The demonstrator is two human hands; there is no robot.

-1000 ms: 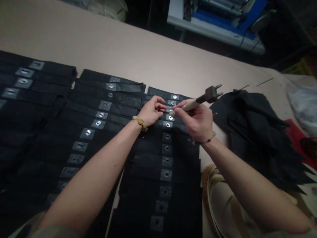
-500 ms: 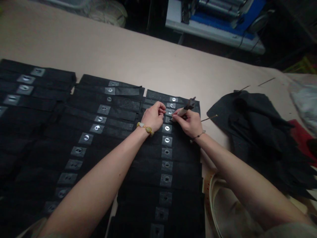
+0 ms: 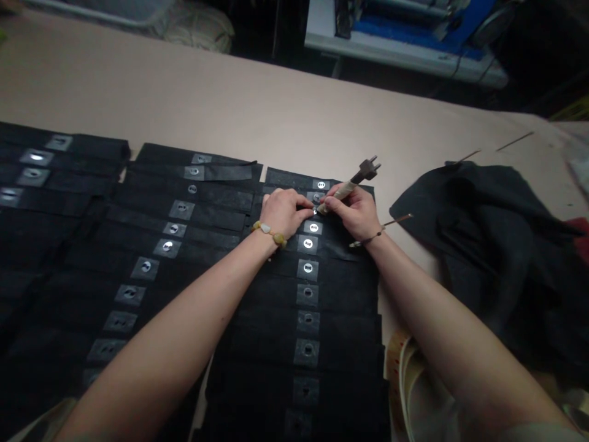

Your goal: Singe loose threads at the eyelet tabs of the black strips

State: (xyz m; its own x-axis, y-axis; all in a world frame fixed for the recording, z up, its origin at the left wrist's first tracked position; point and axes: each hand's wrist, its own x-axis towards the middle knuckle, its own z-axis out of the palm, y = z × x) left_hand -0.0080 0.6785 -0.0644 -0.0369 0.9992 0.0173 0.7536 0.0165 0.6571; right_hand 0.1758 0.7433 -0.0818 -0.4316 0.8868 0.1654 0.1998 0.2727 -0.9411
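My right hand point(image 3: 354, 212) is closed around a hand tool point(image 3: 341, 191) with a pale wrapped handle and a forked metal head pointing up and away. The handle's lower end rests at a small clear patch with a shiny disc point(image 3: 315, 212) on the right column of black fabric pieces point(image 3: 343, 294). My left hand point(image 3: 283, 215) lies on the same column from the left, thumb and forefinger pinched at that patch's edge. Whatever is between those fingertips is too small to make out. More clear patches with round metal discs point(image 3: 308, 244) run down the column.
Two further columns of black fabric point(image 3: 221, 199) overlap to the left. Right of my hands lie a black fabric heap point(image 3: 460, 233), thin metal rods point(image 3: 515, 141) and a coiled tape point(image 3: 398, 374). A blue machine point(image 3: 405, 37) stands beyond the table point(image 3: 257, 104).
My left fingertips have reached in to the patch beside the tool's lower end. The tool has tilted, showing more of its handle and forked head. The camera view has shifted slightly.
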